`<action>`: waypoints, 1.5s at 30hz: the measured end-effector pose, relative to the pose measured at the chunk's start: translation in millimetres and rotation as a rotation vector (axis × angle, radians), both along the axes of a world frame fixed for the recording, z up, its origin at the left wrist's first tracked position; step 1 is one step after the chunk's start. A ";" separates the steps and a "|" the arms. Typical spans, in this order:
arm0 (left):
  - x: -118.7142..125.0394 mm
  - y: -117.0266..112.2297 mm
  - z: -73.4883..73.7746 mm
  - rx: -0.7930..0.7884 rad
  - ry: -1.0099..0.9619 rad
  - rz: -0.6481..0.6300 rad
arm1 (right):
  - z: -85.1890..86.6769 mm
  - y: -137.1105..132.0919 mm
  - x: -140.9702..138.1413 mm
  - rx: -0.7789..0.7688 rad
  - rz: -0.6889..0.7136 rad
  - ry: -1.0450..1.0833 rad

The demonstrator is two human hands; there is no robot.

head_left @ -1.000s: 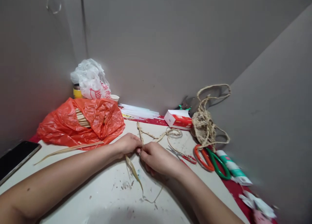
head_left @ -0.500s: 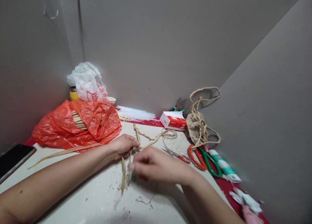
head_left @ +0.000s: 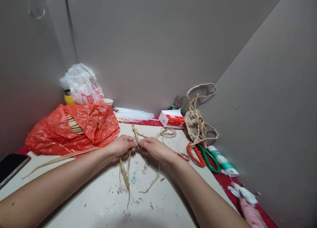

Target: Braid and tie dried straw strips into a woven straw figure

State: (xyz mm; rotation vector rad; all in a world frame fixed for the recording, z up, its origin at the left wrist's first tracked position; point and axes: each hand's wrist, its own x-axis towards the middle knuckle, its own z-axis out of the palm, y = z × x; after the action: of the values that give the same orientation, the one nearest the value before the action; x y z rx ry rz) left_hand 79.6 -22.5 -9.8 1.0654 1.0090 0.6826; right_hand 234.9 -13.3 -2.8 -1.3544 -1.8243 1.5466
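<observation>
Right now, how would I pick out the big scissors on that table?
Find the tangled twine bundle against the right-hand wall. On the table just in front of it lie the big scissors, beside a white-and-green tube. Unlike the small red-handled pair nearby, they have one orange loop and one green.

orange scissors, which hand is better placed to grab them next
Right, probably. Both hands pinch the straw braid, but the right hand lies nearer the orange scissors; the left hand is on the far side.
</observation>
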 end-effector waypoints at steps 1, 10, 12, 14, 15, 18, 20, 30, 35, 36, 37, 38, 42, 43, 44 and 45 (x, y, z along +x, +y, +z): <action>-0.1 0.0 0.8 0.007 0.010 -0.015 | 0.7 2.1 2.9 -0.014 0.027 -0.004; -3.9 4.2 -5.0 0.177 0.182 -0.121 | -8.1 13.5 13.6 -0.155 0.162 -0.040; -4.3 4.8 -6.8 0.262 0.277 -0.095 | -8.0 13.1 14.1 -0.181 0.138 -0.017; -5.3 4.8 -5.9 0.360 0.383 -0.077 | -8.3 12.8 14.0 -0.189 0.106 0.010; -6.1 4.5 -4.1 0.405 0.441 -0.077 | -8.8 12.7 13.7 -0.190 0.094 0.021; -9.4 3.6 5.3 0.474 0.606 -0.108 | -10.8 12.3 11.1 -0.193 0.055 0.031; -11.0 2.1 12.4 0.481 0.678 -0.133 | -12.1 11.4 8.1 -0.204 0.025 0.044; 10.4 -31.2 15.2 0.702 1.088 -0.140 | -12.9 -3.0 -10.1 -0.308 -0.147 0.245; 19.9 -39.3 0.9 0.767 1.139 -0.153 | -12.3 -4.6 -11.5 -0.343 -0.126 0.294; 21.3 -43.8 0.4 0.787 1.120 -0.157 | -11.9 -3.8 -10.3 -0.362 -0.112 0.305; 22.4 -49.9 2.1 0.804 1.088 -0.188 | -11.4 -2.6 -8.6 -0.385 -0.096 0.316; 22.9 -57.2 6.3 0.815 1.044 -0.235 | -10.9 -1.1 -6.6 -0.411 -0.079 0.325; 16.1 -78.5 41.6 0.758 0.756 -0.482 | -8.5 5.8 3.8 -0.488 -0.008 0.365; 12.2 -76.5 50.2 0.716 0.686 -0.521 | -8.1 7.2 6.3 -0.499 0.011 0.384; 8.0 -70.7 56.2 0.676 0.641 -0.505 | -7.9 8.6 8.5 -0.506 0.027 0.407; 3.7 -61.4 58.9 0.649 0.622 -0.405 | -7.8 9.7 10.5 -0.511 0.042 0.428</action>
State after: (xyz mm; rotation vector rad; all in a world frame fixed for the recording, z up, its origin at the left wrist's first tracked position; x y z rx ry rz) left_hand 83.4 -83.9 49.0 2.0737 1.0592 0.3395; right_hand 245.4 -3.6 -10.6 -1.0579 -1.2526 2.2225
